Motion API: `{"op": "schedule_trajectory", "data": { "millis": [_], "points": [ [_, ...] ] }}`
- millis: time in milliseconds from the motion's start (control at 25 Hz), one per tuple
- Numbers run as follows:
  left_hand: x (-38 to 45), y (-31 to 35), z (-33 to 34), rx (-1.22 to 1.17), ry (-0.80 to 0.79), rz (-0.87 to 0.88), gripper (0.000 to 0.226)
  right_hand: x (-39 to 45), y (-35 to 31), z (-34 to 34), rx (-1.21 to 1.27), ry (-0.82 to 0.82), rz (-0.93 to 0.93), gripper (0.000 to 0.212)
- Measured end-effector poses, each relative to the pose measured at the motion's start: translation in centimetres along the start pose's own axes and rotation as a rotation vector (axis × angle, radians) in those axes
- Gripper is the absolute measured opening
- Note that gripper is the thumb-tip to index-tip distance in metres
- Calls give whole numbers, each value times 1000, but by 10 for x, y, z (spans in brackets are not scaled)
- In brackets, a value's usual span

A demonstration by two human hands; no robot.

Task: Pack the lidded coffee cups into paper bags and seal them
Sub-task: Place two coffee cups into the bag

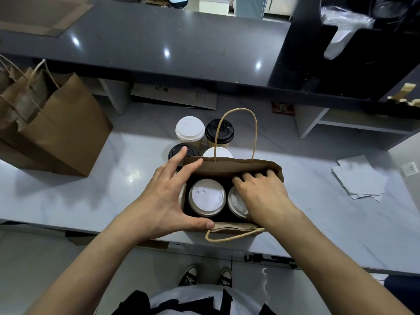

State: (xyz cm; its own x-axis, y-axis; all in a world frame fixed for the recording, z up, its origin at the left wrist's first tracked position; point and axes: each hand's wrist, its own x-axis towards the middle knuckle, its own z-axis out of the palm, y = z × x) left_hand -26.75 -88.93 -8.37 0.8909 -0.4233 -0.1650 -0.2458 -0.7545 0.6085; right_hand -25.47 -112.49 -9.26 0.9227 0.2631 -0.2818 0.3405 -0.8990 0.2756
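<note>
The open bag (231, 165) stands on the bench (113, 189) with two white-lidded cups (207, 197) inside. The left hand (163, 201) spans the bag's left mouth, fingers spread wide; the right hand (261, 194) reaches inside, fingers curled over the right cup, grip unclear. Seating both cups level before folding the top should prevent tipping. Four cups (190, 129) wait behind.

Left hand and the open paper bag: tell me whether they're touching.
Touching. In the head view the left hand spans the left end of the open paper bag, its thumb pressed on the near rim and its fingers lying against the far rim.
</note>
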Motion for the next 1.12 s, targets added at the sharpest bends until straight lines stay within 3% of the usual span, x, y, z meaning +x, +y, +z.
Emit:
{"op": "schedule_trajectory", "data": {
  "millis": [280,440,560,800,1120],
  "points": [
    [3,-5,-5,-23,-45,23,125,-12,17,-8,185,-20,33,67],
    [6,-8,-4,-36,-64,47,129,-33,31,-9,258,272,83,38],
    [9,-10,-4,-33,-75,63,131,-54,41,-2,326,437,262,32],
    [16,-10,-1,-54,-96,150,133,-76,38,17,507,250,492,46],
    [32,4,9,-50,-182,268,132,-107,37,16,611,167,653,56]
  ]
}}
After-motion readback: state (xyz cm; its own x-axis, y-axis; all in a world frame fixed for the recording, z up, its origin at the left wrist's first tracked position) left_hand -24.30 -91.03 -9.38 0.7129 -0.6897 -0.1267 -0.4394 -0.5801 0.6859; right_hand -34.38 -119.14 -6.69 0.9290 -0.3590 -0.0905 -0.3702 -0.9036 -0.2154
